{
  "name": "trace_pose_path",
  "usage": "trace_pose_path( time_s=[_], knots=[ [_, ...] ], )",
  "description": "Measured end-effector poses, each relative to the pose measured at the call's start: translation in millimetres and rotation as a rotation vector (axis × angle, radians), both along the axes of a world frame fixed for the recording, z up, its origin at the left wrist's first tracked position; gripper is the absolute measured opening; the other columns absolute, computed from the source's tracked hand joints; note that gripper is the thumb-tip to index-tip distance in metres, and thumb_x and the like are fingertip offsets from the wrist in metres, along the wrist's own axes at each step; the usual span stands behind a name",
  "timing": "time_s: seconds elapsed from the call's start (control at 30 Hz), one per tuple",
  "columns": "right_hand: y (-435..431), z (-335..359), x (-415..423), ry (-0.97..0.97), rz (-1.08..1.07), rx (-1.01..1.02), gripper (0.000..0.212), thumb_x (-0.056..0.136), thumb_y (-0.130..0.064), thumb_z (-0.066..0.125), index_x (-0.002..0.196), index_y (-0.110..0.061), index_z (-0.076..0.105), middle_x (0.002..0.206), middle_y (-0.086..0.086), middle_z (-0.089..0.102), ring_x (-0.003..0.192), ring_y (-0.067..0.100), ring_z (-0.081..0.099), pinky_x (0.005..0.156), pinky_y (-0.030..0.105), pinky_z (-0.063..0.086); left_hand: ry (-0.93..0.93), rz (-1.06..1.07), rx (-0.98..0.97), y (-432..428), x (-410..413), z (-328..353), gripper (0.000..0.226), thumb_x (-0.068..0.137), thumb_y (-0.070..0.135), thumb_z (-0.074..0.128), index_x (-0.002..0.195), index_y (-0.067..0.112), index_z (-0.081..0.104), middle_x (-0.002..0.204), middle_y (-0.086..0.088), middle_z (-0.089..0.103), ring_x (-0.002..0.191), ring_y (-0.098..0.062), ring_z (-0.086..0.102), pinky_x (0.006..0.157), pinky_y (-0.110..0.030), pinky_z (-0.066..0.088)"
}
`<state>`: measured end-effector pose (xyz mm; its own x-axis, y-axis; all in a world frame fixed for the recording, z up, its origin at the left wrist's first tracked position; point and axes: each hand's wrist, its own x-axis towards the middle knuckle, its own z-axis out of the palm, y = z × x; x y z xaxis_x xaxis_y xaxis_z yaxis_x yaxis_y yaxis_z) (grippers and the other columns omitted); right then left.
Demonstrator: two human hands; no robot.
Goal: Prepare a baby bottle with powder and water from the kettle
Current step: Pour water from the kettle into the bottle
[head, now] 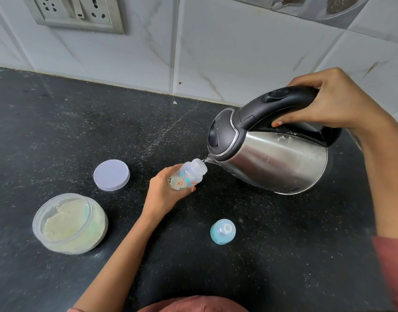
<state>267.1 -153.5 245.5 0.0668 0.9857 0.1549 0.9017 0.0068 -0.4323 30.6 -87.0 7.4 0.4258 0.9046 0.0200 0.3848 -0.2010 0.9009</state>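
Tilts the steel kettle [279, 163] above the black worktop's [58, 131] right edge, right hand [333, 102] wrapped round its black handle. Has the open powder tub [69, 224] near the left edge, lilac lid [111, 175] just behind. Grips the baby bottle [189, 174] mid-worktop in the left hand [164, 192], open mouth at the spout, blue teat cap [222, 231] nearer the front edge.

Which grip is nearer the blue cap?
Left. The left grip holds the bottle just above-left of the cap; right grip is on the kettle handle, far up-right.
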Motion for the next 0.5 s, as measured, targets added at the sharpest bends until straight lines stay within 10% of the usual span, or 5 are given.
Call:
trace_pose_path(
  time_s=[0.5],
  knots=[
    [0.8, 2.3, -2.0, -0.009, 0.007, -0.007, 0.027, 0.050, -0.030, 0.081, 0.069, -0.032, 0.062, 0.068, -0.011, 0.065, 0.061, -0.002, 0.054, 0.057, 0.008, 0.037, 0.009, -0.013, -0.030, -0.2, 1.0, -1.3, 0.064, 0.065, 0.021, 0.082, 0.123, 0.021, 0.056, 0.115, 0.007, 0.059, 0.097, -0.001, 0.047, 0.081, -0.013, 0.034]
  ],
)
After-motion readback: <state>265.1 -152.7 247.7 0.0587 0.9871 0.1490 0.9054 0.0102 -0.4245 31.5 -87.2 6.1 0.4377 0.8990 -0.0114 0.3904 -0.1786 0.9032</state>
